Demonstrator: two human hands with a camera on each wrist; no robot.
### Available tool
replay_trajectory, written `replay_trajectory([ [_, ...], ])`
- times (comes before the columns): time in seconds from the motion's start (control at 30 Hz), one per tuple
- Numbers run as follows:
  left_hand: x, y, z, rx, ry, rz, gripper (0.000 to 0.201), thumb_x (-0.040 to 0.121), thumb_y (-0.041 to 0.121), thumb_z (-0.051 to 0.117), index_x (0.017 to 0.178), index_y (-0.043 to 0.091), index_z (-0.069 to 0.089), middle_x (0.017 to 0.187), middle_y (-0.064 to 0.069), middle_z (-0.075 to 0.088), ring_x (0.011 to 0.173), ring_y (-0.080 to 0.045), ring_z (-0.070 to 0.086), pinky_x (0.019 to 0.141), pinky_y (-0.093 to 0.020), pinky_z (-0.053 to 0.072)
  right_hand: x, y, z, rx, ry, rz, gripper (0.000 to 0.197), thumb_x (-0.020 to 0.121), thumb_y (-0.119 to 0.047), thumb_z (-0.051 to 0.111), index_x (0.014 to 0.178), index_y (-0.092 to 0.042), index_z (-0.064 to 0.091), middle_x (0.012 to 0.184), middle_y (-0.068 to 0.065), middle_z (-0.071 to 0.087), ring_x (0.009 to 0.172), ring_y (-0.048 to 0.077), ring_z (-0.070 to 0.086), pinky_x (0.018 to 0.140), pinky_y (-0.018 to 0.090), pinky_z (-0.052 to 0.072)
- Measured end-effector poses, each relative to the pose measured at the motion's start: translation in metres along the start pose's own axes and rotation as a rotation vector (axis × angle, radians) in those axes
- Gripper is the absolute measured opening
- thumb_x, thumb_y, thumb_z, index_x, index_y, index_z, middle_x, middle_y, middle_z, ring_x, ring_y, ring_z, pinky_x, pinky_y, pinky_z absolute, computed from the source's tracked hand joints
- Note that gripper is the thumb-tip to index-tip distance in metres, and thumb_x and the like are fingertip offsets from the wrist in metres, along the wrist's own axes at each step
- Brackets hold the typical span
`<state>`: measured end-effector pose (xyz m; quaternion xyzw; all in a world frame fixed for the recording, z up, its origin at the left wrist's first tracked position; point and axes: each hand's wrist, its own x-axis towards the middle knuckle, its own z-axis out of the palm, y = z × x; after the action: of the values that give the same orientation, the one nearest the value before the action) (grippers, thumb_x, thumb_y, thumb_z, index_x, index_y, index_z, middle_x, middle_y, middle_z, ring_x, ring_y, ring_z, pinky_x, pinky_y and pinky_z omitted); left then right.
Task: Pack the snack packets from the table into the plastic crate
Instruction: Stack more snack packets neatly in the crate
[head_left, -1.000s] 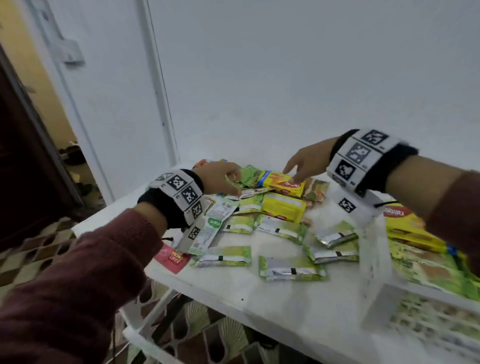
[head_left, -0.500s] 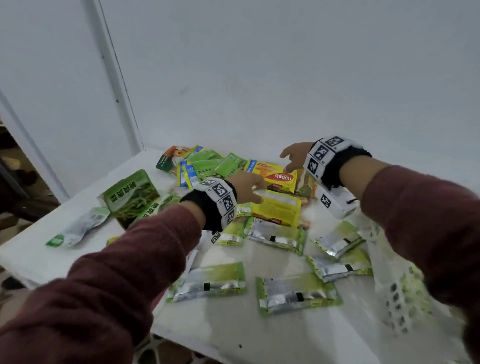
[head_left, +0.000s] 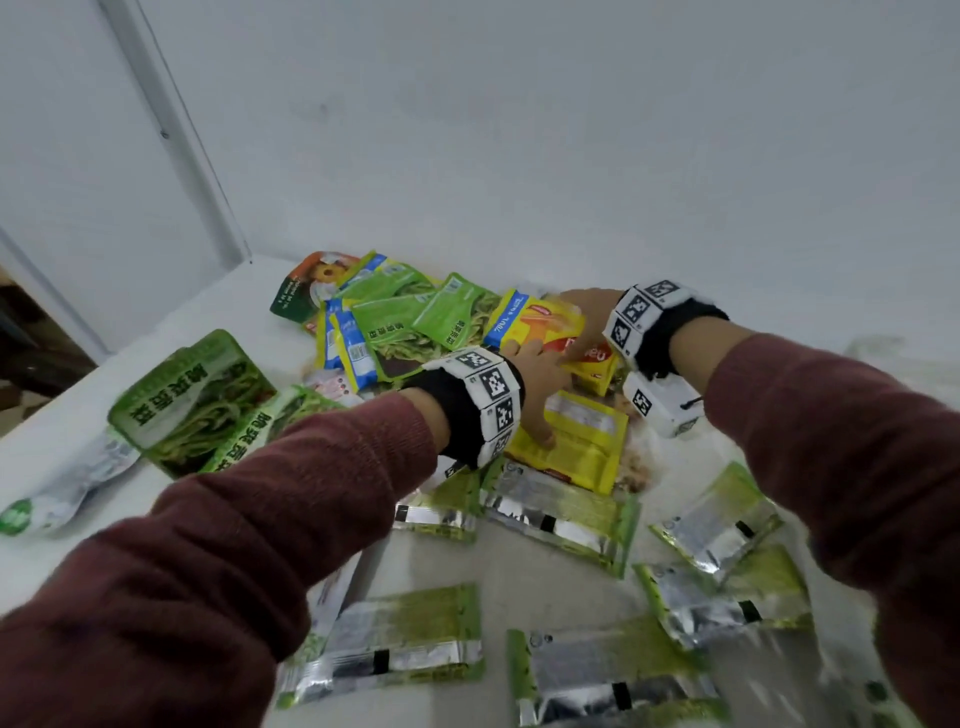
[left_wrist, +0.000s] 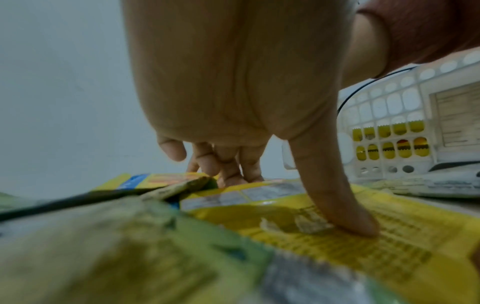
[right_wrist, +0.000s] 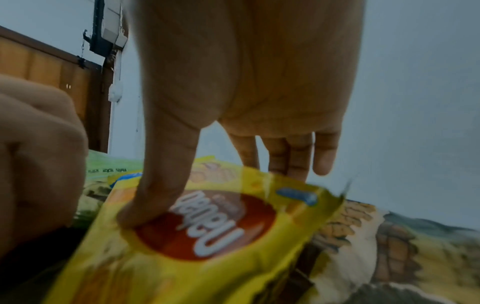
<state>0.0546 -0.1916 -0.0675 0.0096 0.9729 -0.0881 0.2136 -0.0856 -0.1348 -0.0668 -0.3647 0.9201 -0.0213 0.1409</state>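
Two yellow snack packets lie mid-table among many others. My right hand (head_left: 582, 322) pinches the yellow packet with a red logo (head_left: 540, 325). In the right wrist view its thumb lies on the logo, its fingers reach behind the far edge, and that yellow packet (right_wrist: 207, 257) tilts up between them where my right hand (right_wrist: 207, 195) grips. My left hand (head_left: 545, 400) grips the lower yellow packet (head_left: 582, 452). From the left wrist, my left hand (left_wrist: 285, 201) has its thumb pressed on the packet's printed back (left_wrist: 389, 246) and its fingers curled at the far edge. The white plastic crate (left_wrist: 389, 102) stands to the right with yellow packets inside.
Large green packets (head_left: 192, 395) lie at the left and more green ones (head_left: 405, 322) at the back by the wall. Several silver-and-green sachets (head_left: 395, 644) cover the near part of the white table (head_left: 519, 571). The table's left edge drops off beside a door frame.
My left hand has moved right from the green packets onto the lower yellow packet. My right hand has closed on the red-logo packet and tipped it up. The head view has swung left and down.
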Motion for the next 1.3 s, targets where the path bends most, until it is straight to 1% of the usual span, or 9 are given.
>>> replay_trajectory([
  [0.13,-0.006,0.003,-0.01,-0.014,0.059,0.053,0.087,0.069,0.049,0.074,0.141,0.028,0.029,0.14,-0.003,0.038,0.131,-0.027,0.025,0.11,-0.048,0.014,-0.005,-0.002,-0.006,-0.005,0.003,-0.014,0.059,0.068,-0.027,0.078,0.116,-0.003,0.054,0.118,0.015,0.06,0.106,0.031,0.059,0.083,0.032,0.046],
  [0.3,-0.021,0.001,-0.022,-0.248,0.229,0.082,0.068,0.072,0.038,0.075,0.125,0.017,0.038,0.107,-0.002,0.054,0.113,-0.024,0.05,0.111,-0.042,0.006,-0.033,-0.013,-0.04,0.044,0.131,-0.08,0.055,0.072,-0.016,0.076,0.117,0.001,0.051,0.12,0.019,0.056,0.11,0.032,0.054,0.088,0.036,0.043],
  [0.5,-0.072,-0.013,-0.048,-0.461,0.484,0.188,0.076,0.076,0.035,0.073,0.139,0.014,0.036,0.136,-0.006,0.047,0.123,-0.022,0.045,0.091,-0.023,0.031,-0.101,-0.015,-0.101,0.079,0.381,-0.044,0.059,0.074,-0.018,0.075,0.125,-0.004,0.049,0.128,0.018,0.053,0.115,0.031,0.051,0.091,0.035,0.042],
  [0.7,-0.14,-0.031,-0.038,-0.807,0.592,0.205,0.041,0.062,0.066,0.043,0.068,0.025,0.045,0.073,-0.002,0.045,0.064,-0.008,0.042,0.058,-0.018,0.031,-0.18,-0.02,-0.107,0.201,0.437,0.095,0.044,0.085,-0.034,0.063,0.114,-0.003,0.058,0.117,0.02,0.06,0.107,0.033,0.057,0.087,0.035,0.045],
  [0.8,-0.158,-0.034,-0.018,-0.799,0.584,0.016,0.049,0.087,0.057,0.029,0.067,0.015,0.044,0.066,-0.008,0.039,0.069,-0.018,0.039,0.057,-0.028,0.028,-0.213,-0.032,-0.086,0.209,0.377,0.189,0.058,0.093,-0.049,0.041,0.109,0.002,0.061,0.115,0.023,0.06,0.107,0.035,0.055,0.09,0.036,0.041],
  [0.9,-0.172,-0.033,0.014,-0.696,0.56,0.123,0.049,0.081,0.048,0.04,0.07,0.005,0.062,0.062,-0.007,0.049,0.061,-0.017,0.042,0.059,-0.027,0.027,-0.239,-0.049,-0.054,0.175,0.245,0.23,0.065,0.094,-0.054,0.029,0.109,-0.001,0.063,0.119,0.023,0.059,0.11,0.034,0.054,0.093,0.035,0.038],
  [1.0,-0.182,-0.025,0.047,-0.603,0.424,0.174,0.054,0.071,0.048,0.04,0.109,0.019,0.067,0.094,-0.007,0.068,0.081,-0.018,0.057,0.072,-0.025,0.039,-0.258,-0.066,-0.018,0.129,0.101,0.22,0.056,0.098,-0.046,0.024,0.127,-0.008,0.053,0.139,0.018,0.046,0.126,0.03,0.043,0.103,0.032,0.03],
  [1.1,-0.186,-0.014,0.077,-0.34,0.235,0.144,0.061,0.086,0.053,0.046,0.141,0.028,0.038,0.135,-0.006,0.051,0.122,-0.024,0.049,0.097,-0.03,0.038,-0.266,-0.075,0.02,0.132,-0.043,0.163,0.043,0.1,-0.036,0.028,0.136,-0.019,0.046,0.148,0.005,0.036,0.136,0.021,0.032,0.11,0.027,0.019],
  [1.3,-0.185,-0.009,0.108,-0.139,-0.005,0.14,0.094,0.084,0.06,0.05,0.15,0.016,0.001,0.158,-0.003,0.005,0.14,-0.023,0.028,0.11,-0.039,0.033,-0.266,-0.078,0.06,0.085,-0.279,0.225,0.068,0.09,-0.036,0.052,0.146,-0.038,0.013,0.148,0.001,0.035,0.137,0.022,0.03,0.108,0.028,0.024],
])
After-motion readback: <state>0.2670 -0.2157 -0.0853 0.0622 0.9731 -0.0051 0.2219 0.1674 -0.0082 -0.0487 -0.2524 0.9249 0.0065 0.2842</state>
